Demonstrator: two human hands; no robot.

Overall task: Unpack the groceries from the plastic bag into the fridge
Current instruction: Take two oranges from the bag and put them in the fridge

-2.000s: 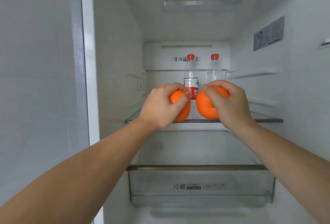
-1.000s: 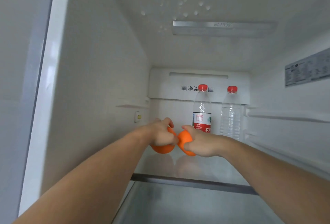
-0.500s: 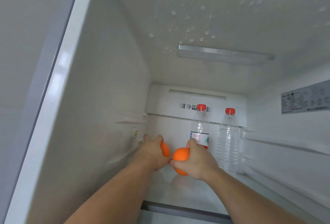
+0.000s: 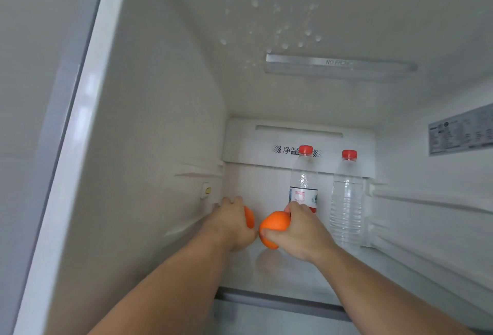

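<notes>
Both my arms reach deep into the open fridge, over its top glass shelf. My left hand grips an orange near the back left corner, and most of that fruit is hidden by the hand. My right hand grips a second orange just to the right of it, low over the shelf. Whether either orange touches the glass I cannot tell. The plastic bag is out of view.
Two clear water bottles with red caps stand at the back of the shelf, one labelled and one plain. Ledges line the right wall. A small switch sits on the left wall. Water drops dot the ceiling.
Both hands have carried the oranges from the shelf's front edge deep toward the back left, and have drawn slightly apart. The view has tilted up toward the fridge ceiling.
</notes>
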